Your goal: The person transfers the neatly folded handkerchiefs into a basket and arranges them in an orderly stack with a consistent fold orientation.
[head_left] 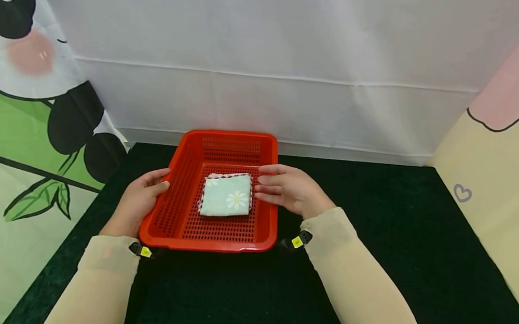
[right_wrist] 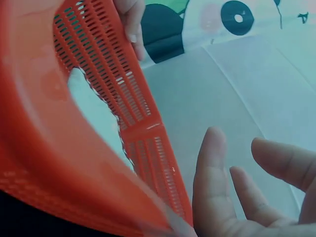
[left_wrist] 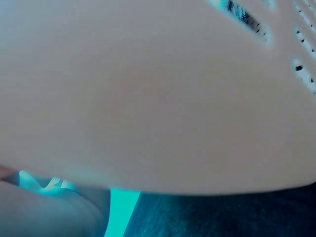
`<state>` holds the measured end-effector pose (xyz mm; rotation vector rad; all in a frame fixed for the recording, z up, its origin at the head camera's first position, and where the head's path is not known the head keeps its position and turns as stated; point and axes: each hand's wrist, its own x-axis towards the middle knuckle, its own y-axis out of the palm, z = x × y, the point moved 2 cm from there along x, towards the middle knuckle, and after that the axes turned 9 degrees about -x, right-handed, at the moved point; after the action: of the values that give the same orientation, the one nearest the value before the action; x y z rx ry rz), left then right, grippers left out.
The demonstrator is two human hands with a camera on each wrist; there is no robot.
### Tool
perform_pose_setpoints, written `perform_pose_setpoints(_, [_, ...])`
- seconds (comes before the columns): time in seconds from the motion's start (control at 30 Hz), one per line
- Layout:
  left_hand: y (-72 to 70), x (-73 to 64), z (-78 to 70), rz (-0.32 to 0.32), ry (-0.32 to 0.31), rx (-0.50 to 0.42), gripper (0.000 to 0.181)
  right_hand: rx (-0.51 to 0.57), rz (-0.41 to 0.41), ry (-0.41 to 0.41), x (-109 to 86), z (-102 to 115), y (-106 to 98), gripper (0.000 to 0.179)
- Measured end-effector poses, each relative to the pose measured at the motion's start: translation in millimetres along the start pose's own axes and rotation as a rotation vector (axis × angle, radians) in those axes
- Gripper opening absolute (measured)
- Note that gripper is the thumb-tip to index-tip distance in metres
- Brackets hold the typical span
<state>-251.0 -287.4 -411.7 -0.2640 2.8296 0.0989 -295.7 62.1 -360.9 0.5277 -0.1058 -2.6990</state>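
A red plastic basket with slotted walls is between the two hands in the head view. In it lies a folded pale-green cloth with a white daisy and a checked edge. My left hand grips the left rim, thumb and fingers at the edge; the right wrist view shows this hand at the far side. My right hand is at the right rim with fingers extended; its fingers are spread in the right wrist view. The basket wall fills most of the left wrist view, blurred.
A dark green cloth covers the table. White fabric hangs behind it. Printed cartoon sheets stand at the left and right sides.
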Motion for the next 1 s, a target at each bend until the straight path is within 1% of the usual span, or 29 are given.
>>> perform_pose_setpoints(0.27, [0.8,-0.2,0.7,-0.001,-0.005,0.003,0.051,-0.038,-0.014,-0.026,-14.6,-5,-23,0.041])
perform_pose_setpoints(0.33, [1.6,0.0,0.9,-0.005,-0.007,0.021,0.051,-0.05,-0.014,-0.028,-16.7,-8,-29,0.045])
perform_pose_setpoints(0.43, [2.4,0.2,1.5,-0.002,-0.007,0.051,0.051,-0.06,-0.023,-0.021,-19.8,-13,-38,0.048])
perform_pose_setpoints(0.63, [3.0,-2.0,3.6,0.025,0.011,0.098,0.052,-0.114,-0.077,0.013,-26.8,-23,-58,0.045])
perform_pose_setpoints(0.8, [0.2,-2.2,2.5,0.014,0.041,0.166,0.054,-0.168,-0.128,0.039,-32.9,-25,-77,0.04])
perform_pose_setpoints(0.9, [0.0,-0.7,-1.1,0.024,0.075,0.237,0.053,-0.212,-0.154,0.05,-37.1,-24,-89,0.041])
perform_pose_setpoints(1.0, [-0.4,-0.2,-5.4,0.042,0.111,0.325,0.051,-0.277,-0.161,0.05,-41.8,-25,-99,0.043])
